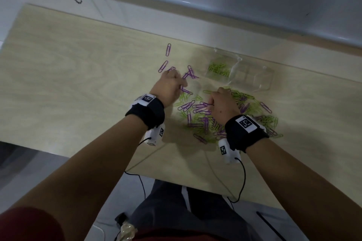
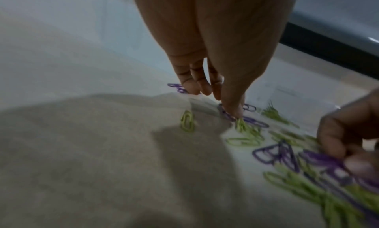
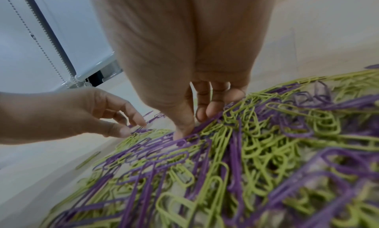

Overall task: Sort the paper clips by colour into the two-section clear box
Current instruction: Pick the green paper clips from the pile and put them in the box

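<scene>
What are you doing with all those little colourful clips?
A person is sorting paper clips by colour. The left hand pinches a purple clip at the pile's edge, and the right hand picks at the mixed green and purple pile. The clear box already holds green clips in one section; the other looks empty.

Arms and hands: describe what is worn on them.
Both forearms are bare. Each wrist has a black band topped by a white square-code tag, with a white coded camera box underneath trailing a thin black cable. A dark red sleeve shows lower left.
</scene>
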`<state>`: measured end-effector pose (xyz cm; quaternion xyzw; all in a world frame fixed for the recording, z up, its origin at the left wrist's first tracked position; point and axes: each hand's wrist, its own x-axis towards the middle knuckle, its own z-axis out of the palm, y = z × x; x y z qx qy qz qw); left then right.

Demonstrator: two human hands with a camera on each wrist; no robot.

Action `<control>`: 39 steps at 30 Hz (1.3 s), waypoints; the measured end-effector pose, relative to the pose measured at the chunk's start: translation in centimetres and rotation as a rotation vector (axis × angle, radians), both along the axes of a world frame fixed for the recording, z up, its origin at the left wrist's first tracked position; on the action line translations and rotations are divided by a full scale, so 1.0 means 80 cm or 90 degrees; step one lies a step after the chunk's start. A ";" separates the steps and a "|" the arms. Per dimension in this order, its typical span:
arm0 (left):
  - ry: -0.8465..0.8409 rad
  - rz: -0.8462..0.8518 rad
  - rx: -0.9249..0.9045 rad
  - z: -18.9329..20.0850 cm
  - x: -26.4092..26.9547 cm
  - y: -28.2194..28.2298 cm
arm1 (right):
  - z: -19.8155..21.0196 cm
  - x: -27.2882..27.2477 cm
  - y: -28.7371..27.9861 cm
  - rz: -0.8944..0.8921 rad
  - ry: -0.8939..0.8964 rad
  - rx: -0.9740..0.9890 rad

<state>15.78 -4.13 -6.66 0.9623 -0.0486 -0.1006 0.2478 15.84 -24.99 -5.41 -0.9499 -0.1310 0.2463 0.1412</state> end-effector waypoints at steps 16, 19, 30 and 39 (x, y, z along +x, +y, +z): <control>-0.164 0.121 -0.053 0.014 -0.020 0.002 | 0.027 0.028 0.024 -0.004 -0.082 0.132; -0.051 0.041 -0.069 0.008 -0.045 -0.027 | 0.016 0.019 0.014 0.018 -0.051 0.035; 0.124 0.122 -0.040 0.004 -0.057 -0.068 | 0.004 -0.009 0.010 0.106 -0.002 -0.052; 0.046 0.279 -0.336 0.039 -0.045 -0.038 | 0.011 0.002 -0.011 0.042 0.003 0.063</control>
